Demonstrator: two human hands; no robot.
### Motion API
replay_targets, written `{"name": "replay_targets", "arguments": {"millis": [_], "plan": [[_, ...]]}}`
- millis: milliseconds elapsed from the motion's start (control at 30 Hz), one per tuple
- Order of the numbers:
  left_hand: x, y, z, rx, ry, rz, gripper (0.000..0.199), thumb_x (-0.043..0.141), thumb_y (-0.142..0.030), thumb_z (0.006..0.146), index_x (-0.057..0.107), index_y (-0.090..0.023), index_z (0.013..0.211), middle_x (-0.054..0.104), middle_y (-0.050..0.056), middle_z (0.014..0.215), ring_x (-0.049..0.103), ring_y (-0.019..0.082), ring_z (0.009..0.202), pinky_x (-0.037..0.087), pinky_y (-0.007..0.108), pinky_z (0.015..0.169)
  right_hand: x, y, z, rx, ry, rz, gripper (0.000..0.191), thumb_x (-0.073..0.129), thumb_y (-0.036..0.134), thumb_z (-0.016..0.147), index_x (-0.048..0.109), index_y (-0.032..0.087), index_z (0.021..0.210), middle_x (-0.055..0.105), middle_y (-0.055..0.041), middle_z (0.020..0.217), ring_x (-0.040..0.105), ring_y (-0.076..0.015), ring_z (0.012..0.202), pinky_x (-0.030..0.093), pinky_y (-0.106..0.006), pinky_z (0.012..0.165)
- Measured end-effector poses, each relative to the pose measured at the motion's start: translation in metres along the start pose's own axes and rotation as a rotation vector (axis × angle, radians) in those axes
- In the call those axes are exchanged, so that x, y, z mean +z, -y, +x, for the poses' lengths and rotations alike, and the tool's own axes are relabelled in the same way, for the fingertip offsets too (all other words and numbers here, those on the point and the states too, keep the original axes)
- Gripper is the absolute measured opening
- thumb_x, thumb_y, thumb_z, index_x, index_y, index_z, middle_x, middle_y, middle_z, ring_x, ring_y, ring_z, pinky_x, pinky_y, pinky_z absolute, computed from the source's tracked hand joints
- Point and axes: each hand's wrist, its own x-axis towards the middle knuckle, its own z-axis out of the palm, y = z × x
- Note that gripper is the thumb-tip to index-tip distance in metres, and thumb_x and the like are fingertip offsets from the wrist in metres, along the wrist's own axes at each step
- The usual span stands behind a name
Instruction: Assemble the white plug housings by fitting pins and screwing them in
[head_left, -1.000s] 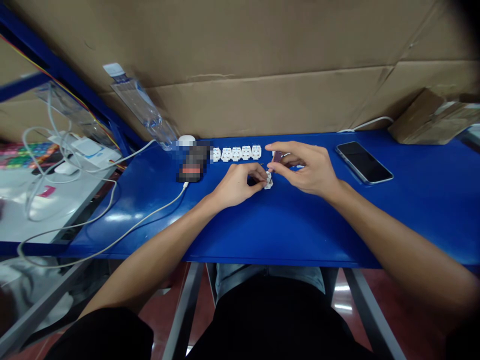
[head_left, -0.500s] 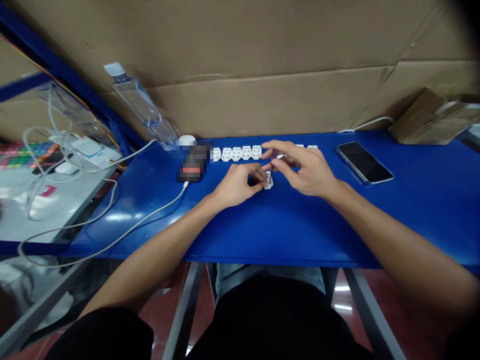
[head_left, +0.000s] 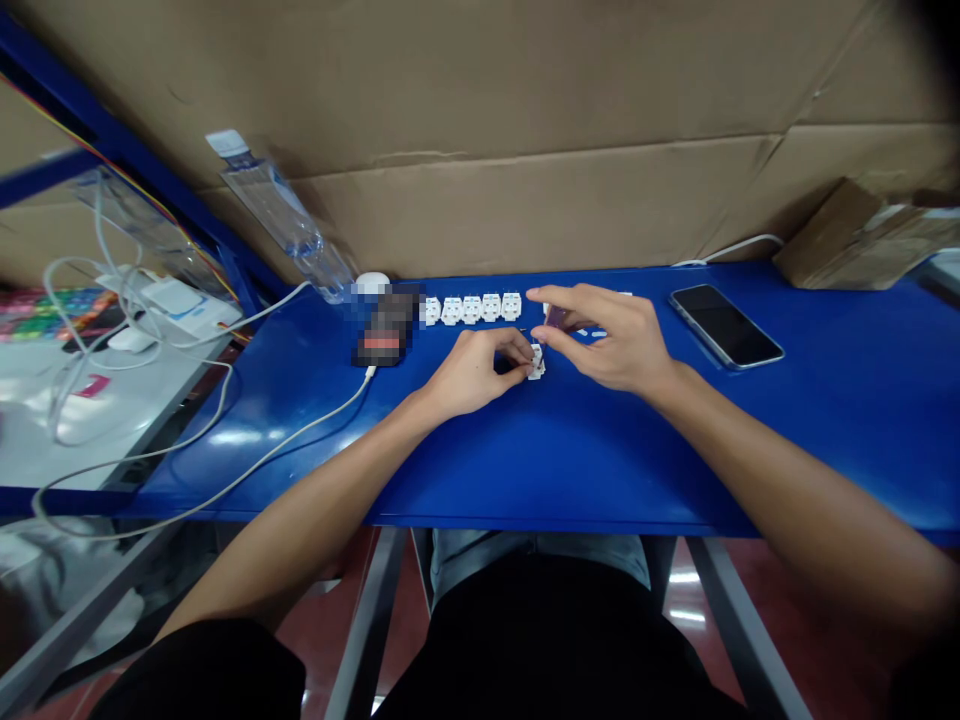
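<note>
White part (head_left: 537,371) pinched by left hand (head_left: 474,370); probably light, stiff, best side-gripped; right hand (head_left: 621,338) closure unclear.

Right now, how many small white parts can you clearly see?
6 clear: five white parts in a row beyond the left hand, one white part held by it. White bits show behind the right hand; others may be hidden.

White part (head_left: 538,364) in left grip (head_left: 474,372)
</note>
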Motion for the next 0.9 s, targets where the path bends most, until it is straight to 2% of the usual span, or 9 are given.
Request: {"name": "replay_targets", "arguments": {"millis": [100, 200, 267, 433, 600, 667, 767, 833, 900], "plan": [[0.0002, -0.0002, 0.0, 0.0, -0.002, -0.003, 0.005, 0.076, -0.02, 0.096, 0.079, -0.021, 0.1, 0.088, 0.005, 0.101, 0.086, 0.022, 0.098, 0.068, 0.04, 0.098, -0.0001, -0.0005, 0.0002, 0.032, 0.083, 0.063, 0.043, 0.062, 0.036, 0.114, 0.072, 0.033, 0.156, 0.088, -0.0023, 0.133, 0.088, -0.0205, 0.1, 0.075, -0.036, 0.091], [-0.0001, -0.0007, -0.0002, 0.005, 0.004, -0.003, 0.006, 0.075, -0.019, 0.097, 0.079, -0.022, 0.101, 0.088, 0.004, 0.101, 0.086, 0.022, 0.098, 0.068, 0.04, 0.099, 0.0007, -0.0005, 0.0008, 0.013, -0.037, 0.012, 0.03, 0.076, 0.037, 0.108, 0.083, 0.033, 0.137, 0.091, 0.0006, 0.112, 0.086, -0.0182, 0.08, 0.074, -0.033, 0.078], [-0.0002, -0.001, -0.0002, 0.005, 0.006, -0.002, 0.007, 0.076, -0.019, 0.096, 0.079, -0.022, 0.101, 0.088, 0.004, 0.1, 0.086, 0.022, 0.097, 0.068, 0.04, 0.097, 0.001, -0.0007, 0.001, -0.026, -0.085, -0.035, 0.026, 0.081, 0.04, 0.105, 0.085, 0.034, 0.13, 0.09, 0.0008, 0.105, 0.084, -0.0187, 0.076, 0.074, -0.035, 0.076], [0.0001, -0.0003, 0.0, -0.002, 0.005, -0.006, 0.004, 0.076, -0.019, 0.096, 0.079, -0.021, 0.099, 0.088, 0.005, 0.1, 0.086, 0.023, 0.097, 0.068, 0.04, 0.097, 0.0006, 0.0006, 0.0007, -0.019, 0.075, 0.008, 0.042, 0.061, 0.032, 0.115, 0.073, 0.032, 0.155, 0.088, -0.003, 0.135, 0.089, -0.0219, 0.106, 0.074, -0.037, 0.094], [0.0001, 0.0006, 0.0003, 0.011, 0.009, -0.006, 0.009, 0.076, -0.016, 0.096, 0.08, -0.023, 0.101, 0.088, 0.003, 0.1, 0.086, 0.022, 0.097, 0.068, 0.039, 0.097, 0.0032, 0.0008, 0.0, -0.045, -0.123, -0.047, 0.028, 0.082, 0.035, 0.104, 0.085, 0.035, 0.132, 0.092, 0.0026, 0.108, 0.085, -0.0182, 0.075, 0.074, -0.033, 0.076], [-0.0002, 0.0, 0.0005, 0.013, 0.009, -0.004, 0.008, 0.076, -0.016, 0.096, 0.079, -0.022, 0.099, 0.088, 0.004, 0.1, 0.086, 0.022, 0.096, 0.068, 0.039, 0.096, 0.0036, 0.0007, 0.0001, -0.068, -0.082, -0.044, 0.031, 0.078, 0.036, 0.107, 0.083, 0.034, 0.138, 0.091, 0.0003, 0.115, 0.087, -0.0196, 0.083, 0.075, -0.036, 0.083], [-0.0007, -0.0013, 0.0007, 0.01, 0.006, 0.002, 0.005, 0.076, -0.018, 0.096, 0.079, -0.021, 0.098, 0.088, 0.005, 0.099, 0.086, 0.022, 0.095, 0.068, 0.039, 0.096, 0.0031, 0.0031, 0.001, -0.002, 0.047, 0.038, 0.037, 0.065, 0.031, 0.113, 0.078, 0.031, 0.148, 0.088, -0.0024, 0.134, 0.09, -0.0214, 0.103, 0.075, -0.037, 0.096], [-0.0006, -0.0019, 0.0006, 0.006, 0.005, 0.008, 0.004, 0.076, -0.018, 0.096, 0.078, -0.022, 0.099, 0.088, 0.005, 0.099, 0.086, 0.023, 0.096, 0.068, 0.04, 0.096, 0.003, 0.0054, 0.002, 0.031, 0.033, 0.073, 0.034, 0.067, 0.029, 0.112, 0.081, 0.033, 0.142, 0.09, 0.0001, 0.127, 0.09, -0.0208, 0.101, 0.076, -0.036, 0.093], [-0.0003, -0.0021, 0.0003, 0.009, 0.006, 0.014, 0.006, 0.076, -0.018, 0.097, 0.079, -0.022, 0.099, 0.088, 0.005, 0.1, 0.085, 0.023, 0.097, 0.068, 0.04, 0.097, 0.0035, 0.0069, 0.0028, 0.025, -0.051, 0.078, 0.027, 0.076, 0.029, 0.107, 0.086, 0.033, 0.131, 0.092, 0.002, 0.116, 0.089, -0.0195, 0.091, 0.076, -0.034, 0.087]]}}
